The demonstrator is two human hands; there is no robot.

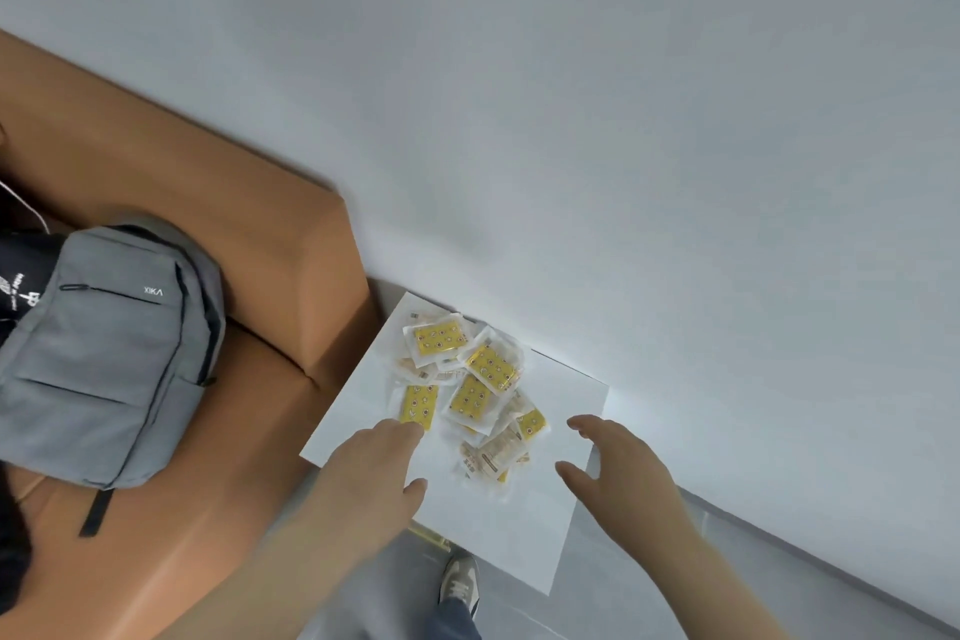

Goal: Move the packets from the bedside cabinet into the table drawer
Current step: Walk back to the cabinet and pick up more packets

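Several clear packets with yellow printed contents [470,382] lie in a loose pile on the white top of the bedside cabinet [561,411], toward its far side near the wall. My left hand [379,463] reaches over the cabinet's left part, its fingertips touching the edge of one yellow packet [418,404]. My right hand [618,463] hovers open over the cabinet's right part, fingers spread, a short way from the pile and holding nothing. The table drawer is not in view.
A brown padded bed frame [218,203] borders the cabinet on the left, with a grey backpack [104,353] lying on it. A pale wall [623,120] rises behind. Grey floor [649,582] and my shoe [460,582] show below the cabinet.
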